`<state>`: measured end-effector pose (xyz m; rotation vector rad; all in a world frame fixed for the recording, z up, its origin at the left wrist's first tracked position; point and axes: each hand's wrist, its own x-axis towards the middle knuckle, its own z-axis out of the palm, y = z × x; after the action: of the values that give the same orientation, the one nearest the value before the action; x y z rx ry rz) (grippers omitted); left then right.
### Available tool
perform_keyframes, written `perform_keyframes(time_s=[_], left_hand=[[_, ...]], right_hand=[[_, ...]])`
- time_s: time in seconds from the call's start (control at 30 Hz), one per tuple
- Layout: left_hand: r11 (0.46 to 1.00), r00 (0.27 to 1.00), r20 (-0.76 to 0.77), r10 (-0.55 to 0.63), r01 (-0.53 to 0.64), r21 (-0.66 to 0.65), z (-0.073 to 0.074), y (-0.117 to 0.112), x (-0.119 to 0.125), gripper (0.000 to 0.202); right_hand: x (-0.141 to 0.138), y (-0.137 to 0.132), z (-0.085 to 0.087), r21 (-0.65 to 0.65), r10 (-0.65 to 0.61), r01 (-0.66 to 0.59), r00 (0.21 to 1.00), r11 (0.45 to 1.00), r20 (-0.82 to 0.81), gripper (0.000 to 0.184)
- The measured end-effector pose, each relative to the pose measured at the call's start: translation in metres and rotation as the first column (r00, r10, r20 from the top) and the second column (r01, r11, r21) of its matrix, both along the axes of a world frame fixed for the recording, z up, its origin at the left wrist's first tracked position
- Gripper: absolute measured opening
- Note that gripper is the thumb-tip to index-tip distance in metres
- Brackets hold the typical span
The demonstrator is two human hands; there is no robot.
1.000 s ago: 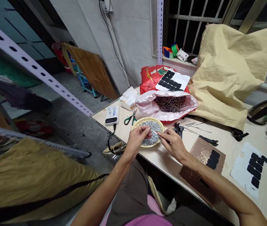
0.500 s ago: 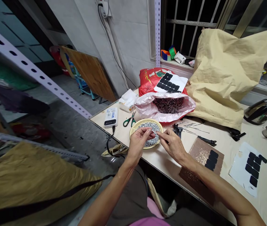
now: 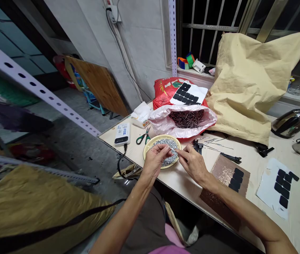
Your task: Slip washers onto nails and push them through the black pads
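Note:
A yellow bowl (image 3: 145, 155) of small shiny metal pieces (image 3: 169, 160) stands near the table's edge, under my hands. My left hand (image 3: 155, 159) is closed in a pinch above the bowl's left part. From the right, my right hand (image 3: 193, 164) pinches too, its fingertips almost meeting those of the left. Between them is a small, thin, silvery piece (image 3: 173, 150), mostly covered by the fingers; its exact kind does not show. Behind the bowl, an open bag (image 3: 156, 121) holds many dark, screw-like pieces (image 3: 187, 119).
Green-handled scissors (image 3: 143, 137) and a white power bank (image 3: 122, 134) with a cable lie left of the bowl. To the right are black clips (image 3: 197, 146), thin metal rods (image 3: 214, 143), a brown board (image 3: 220, 169), a white sheet with black pads (image 3: 270, 187) and a kettle (image 3: 292, 122).
The whole view has shifted slightly, so things sit a little further left. Both hands keep their pinch above the bowl, with barely any finger movement visible.

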<state>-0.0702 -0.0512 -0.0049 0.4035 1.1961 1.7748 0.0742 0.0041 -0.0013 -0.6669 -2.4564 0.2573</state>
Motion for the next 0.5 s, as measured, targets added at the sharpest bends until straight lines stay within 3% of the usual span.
perform_keyframes(time_s=[0.1,0.23,0.5], left_hand=[[0.999,0.997,-0.06,-0.042,0.041,-0.022,0.0,0.0,-0.002,0.043],[0.99,0.993,-0.008,-0.12,0.119,-0.07,0.001,0.0,-0.002,0.047],[0.998,0.998,-0.044,-0.055,0.053,-0.038,0.0,-0.002,0.012,0.046]], right_hand=[[0.002,-0.002,-0.001,0.17,-0.052,0.044,0.998,0.984,0.044,0.024],[0.005,-0.002,-0.007,0.353,-0.096,0.093,0.995,0.931,-0.01,0.029],[0.008,-0.001,-0.012,0.184,-0.155,0.171,0.983,0.968,-0.094,0.017]])
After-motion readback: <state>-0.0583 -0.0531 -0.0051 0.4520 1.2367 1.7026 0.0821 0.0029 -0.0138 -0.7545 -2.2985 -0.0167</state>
